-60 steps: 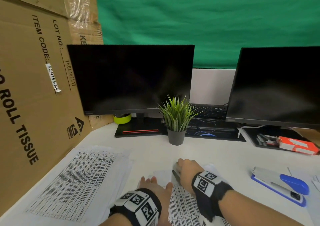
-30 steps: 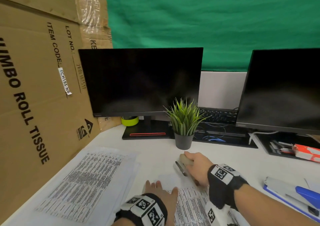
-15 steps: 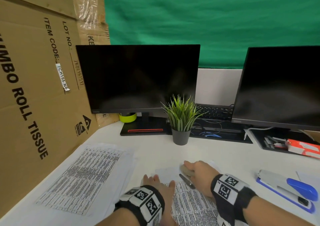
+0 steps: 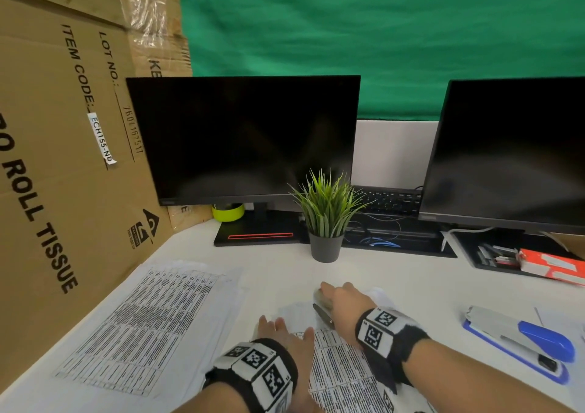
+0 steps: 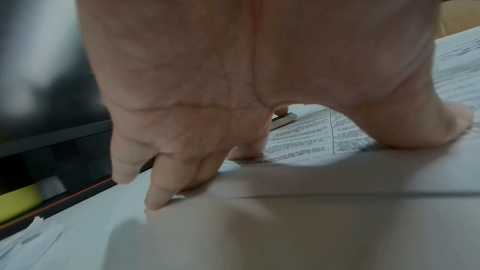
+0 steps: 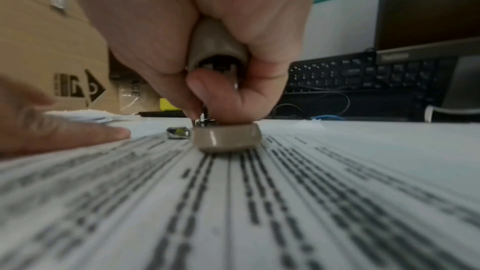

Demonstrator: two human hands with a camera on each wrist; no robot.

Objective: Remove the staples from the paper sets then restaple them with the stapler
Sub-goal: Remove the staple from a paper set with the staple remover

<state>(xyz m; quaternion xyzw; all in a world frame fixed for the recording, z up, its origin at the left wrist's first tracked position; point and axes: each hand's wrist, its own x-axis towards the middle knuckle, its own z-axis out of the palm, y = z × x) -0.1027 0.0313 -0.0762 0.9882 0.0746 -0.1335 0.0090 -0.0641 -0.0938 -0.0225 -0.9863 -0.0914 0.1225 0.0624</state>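
A printed paper set point(image 4: 337, 368) lies on the white desk in front of me. My left hand point(image 4: 273, 324) lies flat on its left side, and in the left wrist view the spread fingers point(image 5: 161, 198) press the sheet down. At the top of the set my right hand point(image 4: 340, 297) grips a beige staple remover point(image 6: 226, 137), whose lower handle rests on the paper. The tool's metal tip point(image 6: 178, 132) points toward the left hand. Any staple is hidden. A blue and grey stapler point(image 4: 522, 340) lies on the desk to the right, untouched.
A second stack of printed sheets point(image 4: 142, 327) lies at the left beside a large cardboard box point(image 4: 63, 175). A small potted plant point(image 4: 326, 222) stands just beyond the hands. Two dark monitors point(image 4: 247, 140) and a keyboard point(image 4: 389, 200) fill the back; an orange box point(image 4: 550, 267) sits at the right.
Both hands stay on the paper set. The right hand with the staple remover has shifted only slightly at the top of the sheet, and the head view has swayed.
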